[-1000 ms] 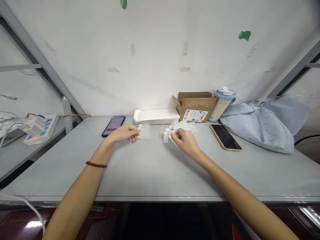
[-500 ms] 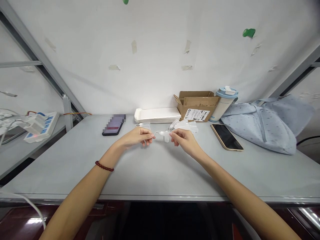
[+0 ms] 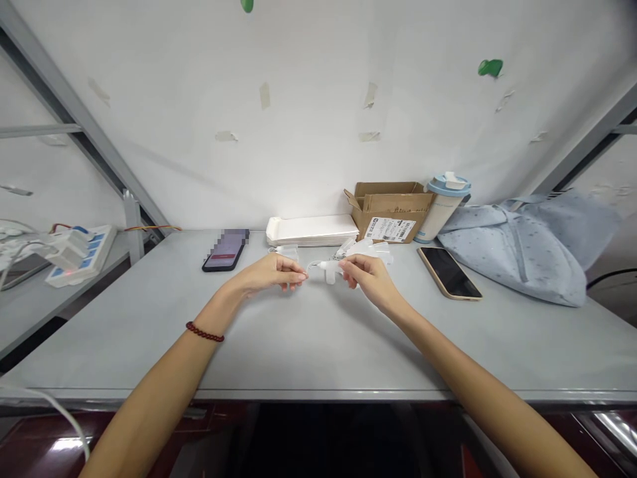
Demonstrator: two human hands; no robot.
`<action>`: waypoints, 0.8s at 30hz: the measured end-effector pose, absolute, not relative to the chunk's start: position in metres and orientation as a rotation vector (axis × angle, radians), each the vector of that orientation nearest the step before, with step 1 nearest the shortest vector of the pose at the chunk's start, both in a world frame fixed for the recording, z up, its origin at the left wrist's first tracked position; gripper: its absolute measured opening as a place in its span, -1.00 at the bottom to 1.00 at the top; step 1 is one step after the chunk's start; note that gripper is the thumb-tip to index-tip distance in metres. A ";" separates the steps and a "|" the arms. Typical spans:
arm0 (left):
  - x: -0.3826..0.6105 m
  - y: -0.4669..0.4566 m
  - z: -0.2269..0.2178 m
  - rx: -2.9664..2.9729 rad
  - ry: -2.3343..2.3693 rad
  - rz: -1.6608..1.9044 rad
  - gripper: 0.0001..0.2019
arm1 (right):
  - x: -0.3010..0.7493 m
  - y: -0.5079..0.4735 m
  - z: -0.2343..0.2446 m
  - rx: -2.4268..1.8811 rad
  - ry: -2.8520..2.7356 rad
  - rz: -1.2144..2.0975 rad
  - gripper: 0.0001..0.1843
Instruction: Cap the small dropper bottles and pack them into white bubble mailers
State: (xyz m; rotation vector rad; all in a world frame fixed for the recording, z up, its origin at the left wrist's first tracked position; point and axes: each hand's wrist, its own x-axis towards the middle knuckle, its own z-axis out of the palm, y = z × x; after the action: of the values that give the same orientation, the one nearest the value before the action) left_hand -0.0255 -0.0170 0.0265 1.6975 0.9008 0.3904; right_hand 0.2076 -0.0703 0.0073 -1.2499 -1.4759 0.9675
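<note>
Between finger and thumb, my right hand (image 3: 365,273) pinches the right end of a small white plastic piece (image 3: 329,271) with a short tab hanging down. A thin pale loop of string or wire (image 3: 312,264) runs from its left end towards my left hand (image 3: 279,273). The fingers of my left hand are closed in a pinch at the loop's end; the exact grip is too small to see. Just behind my right hand lies a pile of similar white pieces (image 3: 368,248), partly covered by it. Beyond my left fingers is another translucent piece (image 3: 287,251).
Along the wall stand a stack of white envelopes (image 3: 313,230), an open cardboard box (image 3: 391,211) and a blue-lidded cup (image 3: 444,207). Phones lie left (image 3: 226,250) and right (image 3: 450,273), near a pale blue fabric bag (image 3: 512,249). A power strip (image 3: 82,255) is at far left.
Both hands stay almost in place. The thin loop between them looks more arched and easier to see. The whole view has shifted slightly.
</note>
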 end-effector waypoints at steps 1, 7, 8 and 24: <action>-0.025 -0.017 0.027 1.703 0.909 0.391 -0.75 | 0.208 -0.070 0.007 -1.247 -1.478 0.969 -0.69; -0.023 -0.018 0.025 1.715 0.909 0.439 -0.70 | 0.206 -0.072 0.008 -1.227 -1.539 0.987 -0.68; -0.023 -0.018 0.025 1.714 0.905 0.447 -0.69 | 0.206 -0.072 0.009 -1.225 -1.548 0.988 -0.68; -0.022 -0.018 0.024 1.691 0.912 0.510 -0.69 | 0.205 -0.075 0.012 -1.218 -1.566 1.001 -0.68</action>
State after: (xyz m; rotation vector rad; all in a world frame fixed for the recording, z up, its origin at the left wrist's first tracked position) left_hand -0.0224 -0.0184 0.0243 1.6910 0.9120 0.5096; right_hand 0.2048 -0.0750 0.0123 -1.2176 -1.5662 1.0008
